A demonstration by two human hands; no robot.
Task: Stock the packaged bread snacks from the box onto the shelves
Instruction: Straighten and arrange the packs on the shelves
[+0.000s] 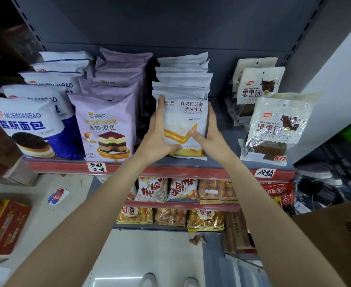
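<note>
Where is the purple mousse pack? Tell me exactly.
In the head view the purple mousse pack stands at the front of the top shelf, left of centre, between the blue pack and the white pack held by both hands.

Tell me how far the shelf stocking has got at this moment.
Well along: the top shelf already holds four rows, blue mousse bread packs, purple packs, white toast packs and black bread packs. In hand: left hand and right hand steady the front white pack. What remains in the cardboard box is hidden.
</note>
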